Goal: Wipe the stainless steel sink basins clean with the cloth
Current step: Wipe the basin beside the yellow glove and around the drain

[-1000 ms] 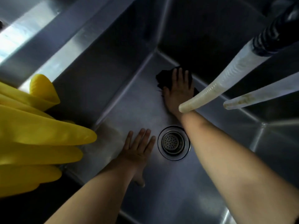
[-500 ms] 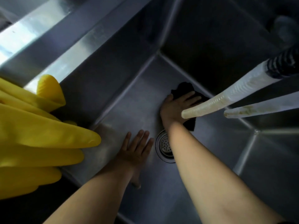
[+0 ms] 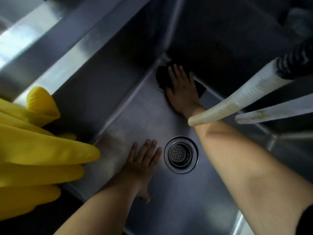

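Observation:
I look down into a stainless steel sink basin (image 3: 140,116). A dark cloth (image 3: 160,77) lies on the basin floor in the far corner. My right hand (image 3: 182,89) presses flat on the cloth with straight fingers, covering most of it. My left hand (image 3: 144,160) rests flat on the basin floor, fingers straight, just left of the round drain strainer (image 3: 180,154). It holds nothing.
Yellow rubber gloves (image 3: 37,150) hang over the basin's left rim. A white ribbed hose (image 3: 237,100) with a black upper part reaches in from the right above my right forearm, with a second pale tube (image 3: 271,112) beside it. Steel walls enclose the basin.
My right hand has pushed the cloth away from the drain area up into the far corner, uncovering the strainer. My left hand has stayed flat in place.

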Tool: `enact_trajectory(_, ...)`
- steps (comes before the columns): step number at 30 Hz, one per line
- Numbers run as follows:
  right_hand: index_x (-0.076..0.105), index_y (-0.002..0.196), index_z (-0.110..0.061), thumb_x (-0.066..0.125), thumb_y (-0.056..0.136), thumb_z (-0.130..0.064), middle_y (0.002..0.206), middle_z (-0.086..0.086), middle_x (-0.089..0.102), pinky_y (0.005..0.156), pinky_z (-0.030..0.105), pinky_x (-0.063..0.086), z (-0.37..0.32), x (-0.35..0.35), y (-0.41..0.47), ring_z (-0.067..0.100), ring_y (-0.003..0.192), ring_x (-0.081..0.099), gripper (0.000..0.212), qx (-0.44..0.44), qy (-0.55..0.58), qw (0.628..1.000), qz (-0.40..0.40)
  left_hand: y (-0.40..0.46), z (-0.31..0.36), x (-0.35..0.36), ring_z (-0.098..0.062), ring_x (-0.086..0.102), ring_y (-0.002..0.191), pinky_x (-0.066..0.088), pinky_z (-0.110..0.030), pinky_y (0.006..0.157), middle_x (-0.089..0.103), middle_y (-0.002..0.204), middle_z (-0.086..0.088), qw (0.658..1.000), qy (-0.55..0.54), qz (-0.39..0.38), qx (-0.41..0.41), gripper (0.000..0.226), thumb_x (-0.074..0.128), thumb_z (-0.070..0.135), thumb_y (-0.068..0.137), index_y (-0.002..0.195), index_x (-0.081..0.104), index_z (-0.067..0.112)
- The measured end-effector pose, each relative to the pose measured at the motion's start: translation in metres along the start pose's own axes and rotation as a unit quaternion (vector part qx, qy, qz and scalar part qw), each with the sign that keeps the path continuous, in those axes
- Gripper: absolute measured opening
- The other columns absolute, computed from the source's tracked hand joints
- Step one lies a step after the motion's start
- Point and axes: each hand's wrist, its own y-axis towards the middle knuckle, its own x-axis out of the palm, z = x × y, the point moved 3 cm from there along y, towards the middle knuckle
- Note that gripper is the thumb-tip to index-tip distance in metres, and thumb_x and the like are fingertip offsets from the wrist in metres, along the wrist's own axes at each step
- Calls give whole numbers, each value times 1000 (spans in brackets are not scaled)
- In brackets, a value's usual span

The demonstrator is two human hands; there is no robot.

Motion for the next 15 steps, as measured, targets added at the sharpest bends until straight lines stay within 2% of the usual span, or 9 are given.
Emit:
enact_trajectory(2,13,152,-13,25,85,-50,160,7,7,115,32,-10,18,6,-16,22,147,5,78,25,28,999,-38,0,1,-1,-28,-52,119,-30,-53,102,-58,128,-9,1000,3,-8,0,140,74,54,64,128,-44,14)
enact_trajectory(4,22,150,-11,21,78,-57,157,7,20,120,43,4,36,10,-34,22,145,17,86,61,48,996,-38,0,1,-2,-28,-53,117,-30,-53,101,-58,126,-9,1000,6,-16,-2,140,73,56,65,128,-45,14)
enact_trajectory(5,23,150,-11,22,80,-55,156,9,23,119,45,9,43,8,-43,24,145,19,83,67,21,997,-35,0,2,-2,-28,-54,116,-30,-53,100,-58,127,-9,1000,6,-20,-2,140,73,56,65,128,-45,14)
enact_trajectory(6,18,151,-12,23,85,-50,158,9,19,119,45,7,49,4,-52,24,146,15,76,69,-11,997,-38,0,2,-3,-28,-54,116,-31,-53,99,-58,127,-10,1000,5,-24,-3,140,73,56,65,127,-45,14)
enact_trajectory(9,-2,152,-18,34,98,-38,159,-4,-3,116,36,-8,66,-7,-85,18,147,-5,68,86,-29,996,-25,0,2,-3,-28,-55,114,-32,-52,98,-60,125,-10,999,5,-32,-5,140,73,56,65,126,-46,14)
enact_trajectory(11,3,153,-20,41,98,-34,156,-11,0,116,32,-6,83,-6,-108,17,145,-1,67,128,8,992,-11,-1,3,-4,-28,-56,113,-35,-51,96,-60,123,-10,999,7,-37,-6,140,73,56,65,123,-48,13)
enact_trajectory(13,10,152,-16,43,97,-30,160,1,9,118,35,0,102,-2,-134,21,146,4,66,175,12,984,-8,-2,4,-4,-28,-57,112,-37,-50,93,-60,124,-11,999,6,-39,-6,140,73,55,65,122,-48,13)
enact_trajectory(15,7,152,-12,40,97,-32,160,9,7,119,35,-3,123,6,-163,22,147,1,67,237,-10,971,-22,-2,3,-4,-28,-56,113,-35,-51,94,-59,126,-12,999,8,-37,-6,140,72,56,65,121,-49,13)
